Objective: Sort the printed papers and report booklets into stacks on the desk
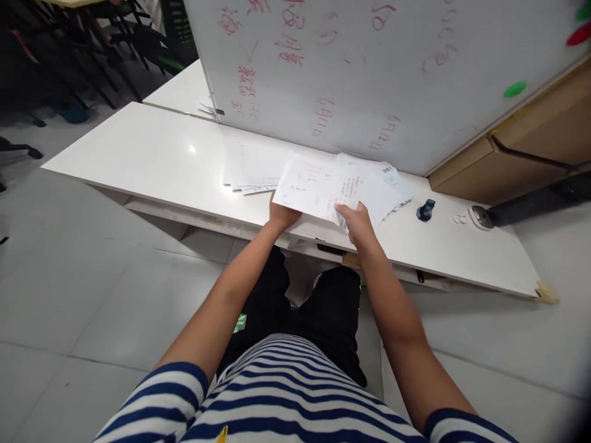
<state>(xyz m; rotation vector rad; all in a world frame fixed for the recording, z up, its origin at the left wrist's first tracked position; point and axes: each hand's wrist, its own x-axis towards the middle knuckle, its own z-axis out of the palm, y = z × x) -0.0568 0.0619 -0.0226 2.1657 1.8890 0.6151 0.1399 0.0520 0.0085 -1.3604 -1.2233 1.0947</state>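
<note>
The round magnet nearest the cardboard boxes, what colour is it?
The magnet is green, seen best in the head view.

Red writing marks the whiteboard (pixel 351 80); the shirt (pixel 295 394) is blue-and-white striped.

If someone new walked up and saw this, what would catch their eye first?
Probably the big whiteboard with red handwriting, standing upright along the far side of the white desk. Next, the printed sheet held between the left hand and right hand, with loose papers lying on both sides. Then the bright green oval magnet near the board's lower right edge.
</note>
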